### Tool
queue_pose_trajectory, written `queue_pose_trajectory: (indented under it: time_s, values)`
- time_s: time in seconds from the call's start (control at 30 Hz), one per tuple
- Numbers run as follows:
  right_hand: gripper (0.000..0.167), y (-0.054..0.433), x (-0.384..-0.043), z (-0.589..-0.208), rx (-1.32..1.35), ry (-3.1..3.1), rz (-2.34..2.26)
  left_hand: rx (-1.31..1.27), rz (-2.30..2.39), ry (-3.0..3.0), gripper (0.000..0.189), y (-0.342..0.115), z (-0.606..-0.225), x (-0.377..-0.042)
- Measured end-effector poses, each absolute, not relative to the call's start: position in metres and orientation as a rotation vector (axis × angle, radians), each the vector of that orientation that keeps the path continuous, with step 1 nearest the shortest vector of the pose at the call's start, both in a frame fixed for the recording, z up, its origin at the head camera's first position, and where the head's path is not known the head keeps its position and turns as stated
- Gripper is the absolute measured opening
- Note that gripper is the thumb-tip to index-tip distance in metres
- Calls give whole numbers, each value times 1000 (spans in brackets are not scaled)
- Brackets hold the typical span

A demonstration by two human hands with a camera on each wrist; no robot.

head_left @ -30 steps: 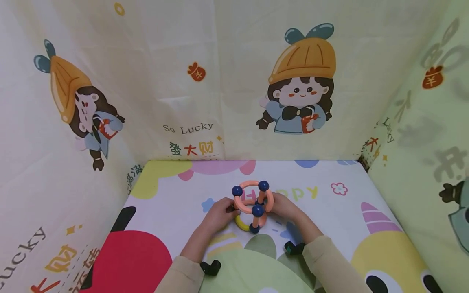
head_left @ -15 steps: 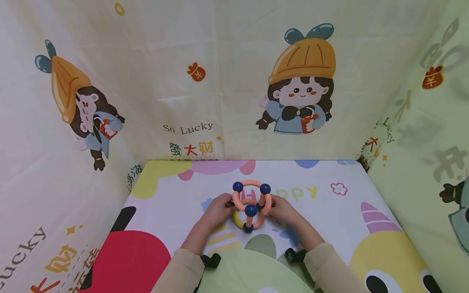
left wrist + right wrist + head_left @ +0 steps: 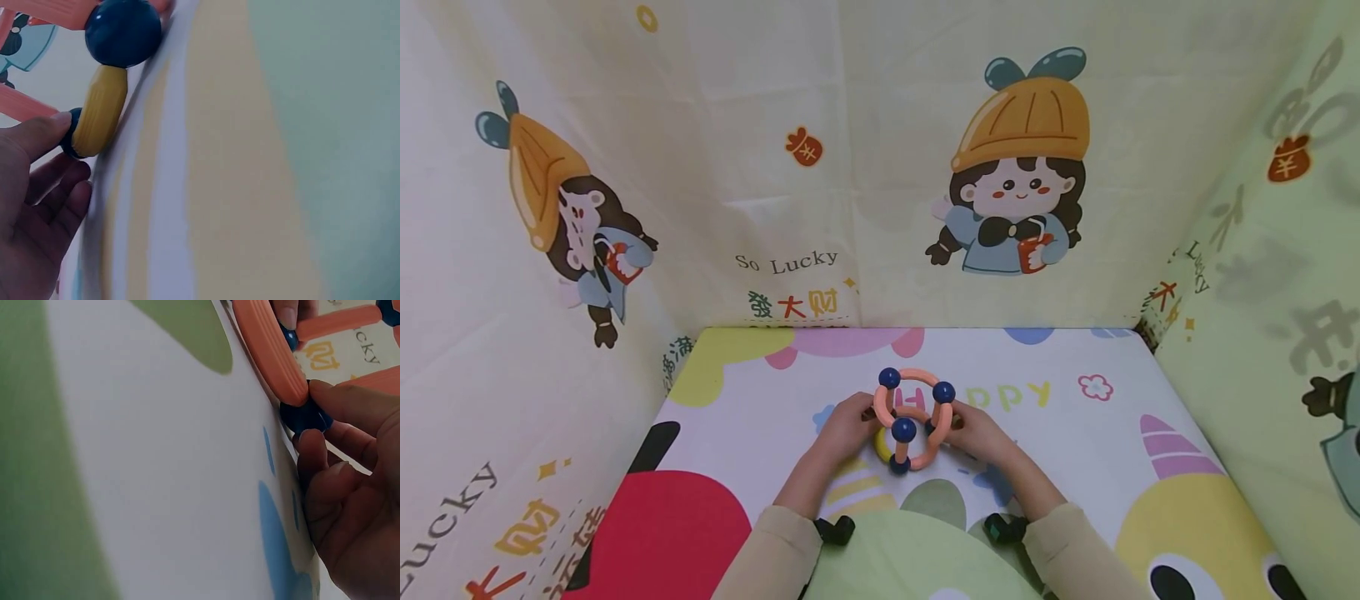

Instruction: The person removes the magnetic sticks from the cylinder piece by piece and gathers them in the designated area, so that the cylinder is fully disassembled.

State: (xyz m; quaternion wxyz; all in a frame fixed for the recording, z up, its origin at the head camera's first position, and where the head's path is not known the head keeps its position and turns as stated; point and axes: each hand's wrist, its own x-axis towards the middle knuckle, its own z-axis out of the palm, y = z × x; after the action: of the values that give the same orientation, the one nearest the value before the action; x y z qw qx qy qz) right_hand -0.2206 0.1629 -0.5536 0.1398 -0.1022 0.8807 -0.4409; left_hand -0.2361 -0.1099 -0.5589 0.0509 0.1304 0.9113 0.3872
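Observation:
A magnetic ball-and-rod frame (image 3: 923, 457) stands between my hands, with an upper and a lower ring joined by short uprights. Its curved rods are salmon, apart from one yellow rod (image 3: 103, 109) low on the left. Navy balls (image 3: 903, 430) sit at the joints. My left hand (image 3: 847, 429) pinches a lower navy ball (image 3: 70, 140) at the end of the yellow rod, thumb on top. On the other side my right hand (image 3: 981, 433) pinches another lower ball (image 3: 303, 417) beneath a salmon curved rod (image 3: 272, 353). Other fingers of both hands are curled beneath.
A printed cloth (image 3: 820, 367) with cartoon shapes covers the tabletop. Pale fabric walls (image 3: 887, 208) with printed figures rise at the back and on both sides. A black wrist device (image 3: 835, 531) shows at the left cuff, another wrist device (image 3: 1005, 528) at the right.
The frame has turned clockwise as seen from above: its front upright has shifted left, the left upper ball back, and the right upper ball forward. Both hands keep their hold.

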Motion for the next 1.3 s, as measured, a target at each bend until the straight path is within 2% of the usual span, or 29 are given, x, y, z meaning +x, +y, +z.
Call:
queue_pose_trajectory:
  time_s: [0.2, 0.4, 0.63, 0.9, 1.17, 1.3]
  values:
    - [21, 168, -217, -545, -274, 2477, -1288, 338, 1192, 2767, 30, -117, -544, -232]
    - [19, 178, -210, -521, -202, 2534, -1310, 321, 1370, 2768, 35, -123, -513, -226]
    - [22, 181, -196, -490, -105, 2496, -1489, 426, 1517, 2669, 46, -116, -483, -215]
    - [36, 167, -182, -480, -39, 2452, -1539, 671, 1419, 2643, 56, -107, -483, -207]
    - [41, 150, -176, -484, 37, 2529, -1545, 642, 1422, 2650, 56, -106, -489, -206]
    - [35, 147, -173, -486, 98, 2539, -1604, 638, 1431, 2651, 53, -106, -491, -206]
